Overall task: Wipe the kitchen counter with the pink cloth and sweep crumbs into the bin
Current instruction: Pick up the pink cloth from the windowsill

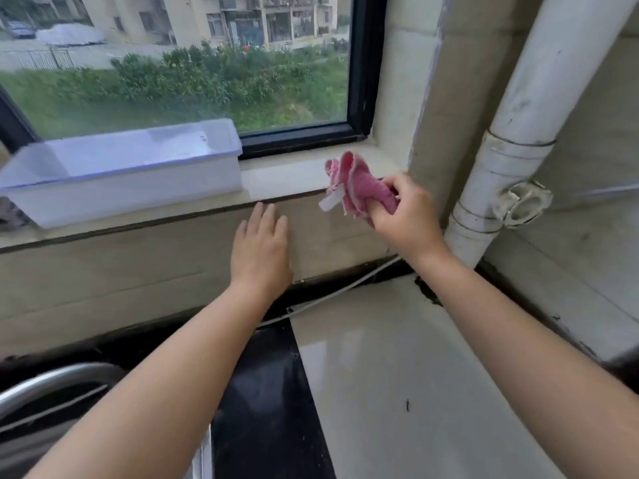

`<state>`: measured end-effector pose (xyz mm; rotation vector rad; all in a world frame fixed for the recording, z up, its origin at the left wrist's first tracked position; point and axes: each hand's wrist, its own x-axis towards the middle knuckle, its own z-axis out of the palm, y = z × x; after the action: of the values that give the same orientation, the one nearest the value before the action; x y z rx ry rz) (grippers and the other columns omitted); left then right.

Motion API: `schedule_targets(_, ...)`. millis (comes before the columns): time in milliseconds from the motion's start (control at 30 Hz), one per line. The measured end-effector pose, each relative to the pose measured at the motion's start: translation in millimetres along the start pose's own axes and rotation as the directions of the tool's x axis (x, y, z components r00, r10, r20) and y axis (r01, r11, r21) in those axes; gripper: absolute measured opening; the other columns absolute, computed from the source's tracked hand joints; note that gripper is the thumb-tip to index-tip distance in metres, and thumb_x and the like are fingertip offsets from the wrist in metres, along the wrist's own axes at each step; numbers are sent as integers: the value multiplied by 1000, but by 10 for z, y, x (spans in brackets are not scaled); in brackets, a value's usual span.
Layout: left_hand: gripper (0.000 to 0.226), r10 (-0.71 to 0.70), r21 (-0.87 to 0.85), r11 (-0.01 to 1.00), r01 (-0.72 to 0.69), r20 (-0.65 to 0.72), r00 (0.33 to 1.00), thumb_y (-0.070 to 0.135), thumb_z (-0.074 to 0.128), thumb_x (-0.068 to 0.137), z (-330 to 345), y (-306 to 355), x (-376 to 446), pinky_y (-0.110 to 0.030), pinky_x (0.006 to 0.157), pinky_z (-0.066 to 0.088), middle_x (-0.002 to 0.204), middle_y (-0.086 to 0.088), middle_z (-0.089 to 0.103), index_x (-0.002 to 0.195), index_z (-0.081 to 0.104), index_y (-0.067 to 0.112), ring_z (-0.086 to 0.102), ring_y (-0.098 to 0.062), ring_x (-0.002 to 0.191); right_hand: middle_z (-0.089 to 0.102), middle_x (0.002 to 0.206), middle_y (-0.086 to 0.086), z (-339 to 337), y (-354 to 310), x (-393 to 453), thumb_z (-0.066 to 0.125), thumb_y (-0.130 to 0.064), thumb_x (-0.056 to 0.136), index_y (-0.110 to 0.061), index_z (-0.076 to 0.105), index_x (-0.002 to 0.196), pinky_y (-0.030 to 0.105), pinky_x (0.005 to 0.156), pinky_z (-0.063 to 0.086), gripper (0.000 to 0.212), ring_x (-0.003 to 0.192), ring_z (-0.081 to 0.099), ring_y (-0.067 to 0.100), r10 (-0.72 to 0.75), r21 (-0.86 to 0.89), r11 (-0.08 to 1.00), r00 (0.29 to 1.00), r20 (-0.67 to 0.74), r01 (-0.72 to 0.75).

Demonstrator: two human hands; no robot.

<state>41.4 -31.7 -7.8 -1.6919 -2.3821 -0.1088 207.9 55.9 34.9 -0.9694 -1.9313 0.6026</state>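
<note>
My right hand (403,216) grips a bunched pink cloth (359,184) with a white label, held up in front of the window sill (287,174) near the corner. Its fingers curl round the cloth's lower part. My left hand (261,243) is raised with straight fingers against the tiled wall just below the sill edge, holding nothing. The pale counter (397,375) lies below both arms, with a small dark speck (408,405) on it. No bin is in view.
A translucent plastic box (121,174) stands on the sill at the left, under the window. A thick white pipe (518,140) with a valve runs down at the right. A metal sink rim (52,385) and a black counter strip (269,392) lie at lower left.
</note>
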Motion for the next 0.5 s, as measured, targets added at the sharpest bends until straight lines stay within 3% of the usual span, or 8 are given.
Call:
schedule_targets(67, 29, 45, -41, 998, -45, 19, 999, 12, 46, 87, 49, 29, -293, -40, 108, 23, 146, -17, 27, 110, 58, -1, 12, -29, 139, 54, 63, 0, -89, -22, -396, 59, -16, 83, -8, 54, 81, 24, 53, 42, 10, 57, 50, 14, 146, 11, 989, 983, 111, -148)
schedule_targets(100, 24, 55, -68, 996, -53, 25, 998, 12, 49, 86, 90, 29, -440, -41, 103, 30, 139, -18, 38, 99, 64, -2, 21, -30, 136, 54, 59, -1, -111, -22, -582, 59, -16, 82, -10, 53, 79, 22, 51, 41, 9, 54, 50, 10, 229, 14, 972, 960, 160, -235)
schedule_targets(200, 23, 66, -126, 991, -53, 105, 992, 14, 54, 84, 257, 20, -1019, -37, 86, 40, 123, -13, 50, 95, 65, -2, 39, -30, 119, 52, 55, -1, -151, -62, -1277, 59, -12, 79, -11, 51, 75, 18, 35, 38, 9, 40, 49, 2, 390, -24, 919, 898, 205, -394)
schedule_targets(233, 24, 81, -133, 989, -63, 132, 988, 15, 54, 83, 316, 9, -1226, -36, 82, 41, 121, -12, 51, 95, 65, -1, 42, -30, 116, 52, 58, 1, -154, -92, -1534, 59, -11, 78, -10, 50, 76, 20, 33, 38, 9, 43, 52, 5, 416, -56, 909, 886, 206, -413)
schedule_targets(367, 24, 125, -243, 966, -83, 166, 978, 16, 53, 82, 640, -74, -2091, -37, 70, 42, 104, -15, 58, 82, 64, -5, 51, -34, 101, 55, 72, 11, -143, -203, -2634, 59, -10, 74, -8, 45, 76, 30, 47, 45, 14, 60, 54, 25, 413, -221, 903, 886, 211, -368)
schedule_targets(433, 22, 132, -322, 944, -71, 171, 976, 12, 52, 82, 798, -118, -2483, -39, 66, 43, 93, -19, 59, 74, 62, -6, 53, -37, 91, 54, 76, 11, -76, -247, -3175, 57, -8, 75, -9, 44, 79, 32, 51, 38, 14, 68, 51, 29, 395, -319, 892, 895, 208, -320)
schedule_targets(500, 17, 145, -363, 929, -69, 187, 972, 7, 52, 80, 964, -150, -2813, -41, 64, 43, 86, -20, 58, 72, 60, -5, 54, -39, 87, 58, 81, 11, 59, -311, -3705, 48, -4, 73, -7, 50, 89, 29, 54, 40, 16, 76, 53, 31, 280, -369, 910, 938, 204, -191)
